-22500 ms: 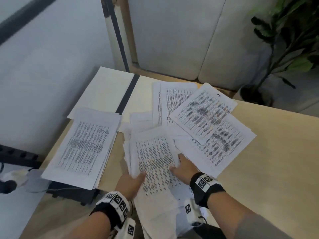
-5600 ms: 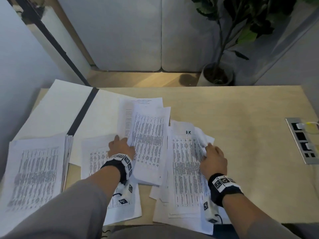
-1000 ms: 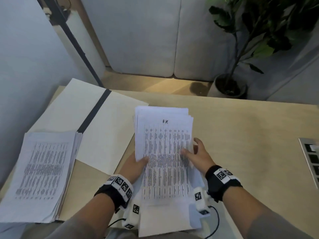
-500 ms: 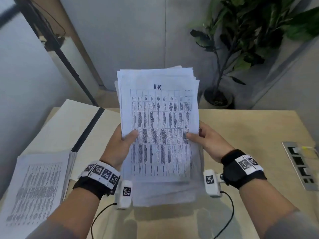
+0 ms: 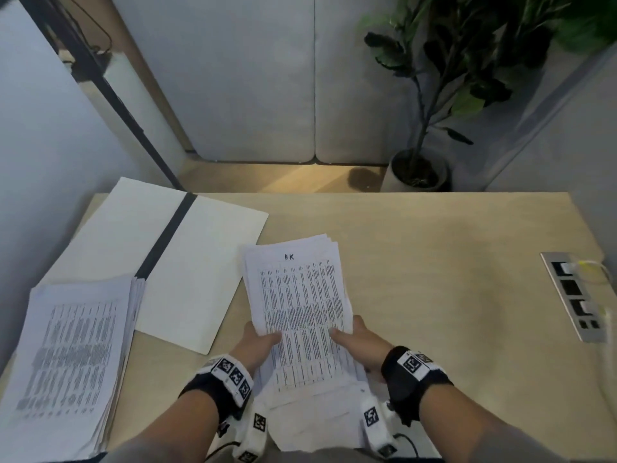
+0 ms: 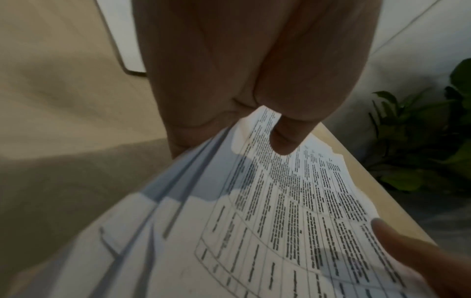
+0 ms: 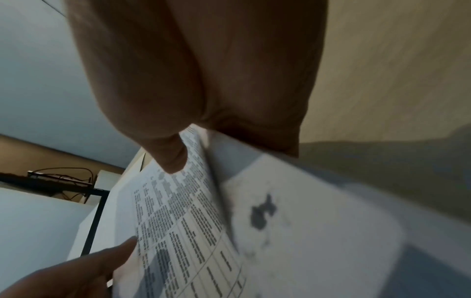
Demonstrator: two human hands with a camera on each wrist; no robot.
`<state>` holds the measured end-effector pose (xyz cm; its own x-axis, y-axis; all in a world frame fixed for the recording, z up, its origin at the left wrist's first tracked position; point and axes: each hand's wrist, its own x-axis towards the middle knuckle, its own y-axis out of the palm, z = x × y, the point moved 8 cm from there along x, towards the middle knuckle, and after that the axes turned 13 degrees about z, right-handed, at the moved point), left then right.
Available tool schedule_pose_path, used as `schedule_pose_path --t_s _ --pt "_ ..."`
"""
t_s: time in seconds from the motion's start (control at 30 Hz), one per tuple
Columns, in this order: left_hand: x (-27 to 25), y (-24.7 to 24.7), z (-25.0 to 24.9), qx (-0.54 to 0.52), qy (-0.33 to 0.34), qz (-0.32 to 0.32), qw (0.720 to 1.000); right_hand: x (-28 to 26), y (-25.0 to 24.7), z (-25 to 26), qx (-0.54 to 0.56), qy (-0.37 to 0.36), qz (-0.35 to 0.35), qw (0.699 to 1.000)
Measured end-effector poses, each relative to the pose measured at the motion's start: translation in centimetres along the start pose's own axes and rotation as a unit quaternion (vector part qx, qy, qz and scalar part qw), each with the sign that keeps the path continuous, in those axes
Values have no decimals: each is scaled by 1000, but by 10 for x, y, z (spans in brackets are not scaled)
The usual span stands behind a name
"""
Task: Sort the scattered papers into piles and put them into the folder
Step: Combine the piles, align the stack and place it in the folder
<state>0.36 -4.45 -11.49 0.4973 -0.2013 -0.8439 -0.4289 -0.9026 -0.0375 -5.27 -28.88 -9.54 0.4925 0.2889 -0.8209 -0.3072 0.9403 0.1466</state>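
I hold a gathered stack of printed papers (image 5: pixel 300 305) in both hands above the near middle of the wooden desk (image 5: pixel 434 295). My left hand (image 5: pixel 258 339) grips its left edge, thumb on the top sheet. My right hand (image 5: pixel 355 339) grips the right edge the same way. The stack's sheets are unevenly aligned. In the left wrist view my thumb presses on the stack of papers (image 6: pixel 293 201); the right wrist view shows the same stack (image 7: pixel 183 211). An open white folder (image 5: pixel 160 259) with a dark spine lies at the back left. A second pile of papers (image 5: pixel 73 352) lies on the desk at the near left, overlapping the folder's corner.
A grey socket panel (image 5: pixel 577 295) with plugged cables is set into the desk at the right. A potted plant (image 5: pixel 420 168) stands on the floor behind the desk. Padded grey wall panels run along the back.
The stack was held upright in front of me half a second ago; now both hands have lowered and tilted it down toward the desk. The grip on both edges is the same.
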Motion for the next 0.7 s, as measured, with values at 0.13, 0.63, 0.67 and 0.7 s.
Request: schedule_pose_path --t_s 0.13,0.63,0.67,0.7 --pt "-1 -12 -12 -4 3 -43 999 3 -17 7 -77 4 -63 995" --pt "-17 -11 -17 138 -87 -110 980 -4 -6 28 -398 124 -67 907" --pt "-17 -13 -17 144 -90 -110 979 -5 -6 27 -420 132 -69 895" --pt "-19 -15 -19 149 -85 -118 978 -6 -7 29 -440 134 -81 884"
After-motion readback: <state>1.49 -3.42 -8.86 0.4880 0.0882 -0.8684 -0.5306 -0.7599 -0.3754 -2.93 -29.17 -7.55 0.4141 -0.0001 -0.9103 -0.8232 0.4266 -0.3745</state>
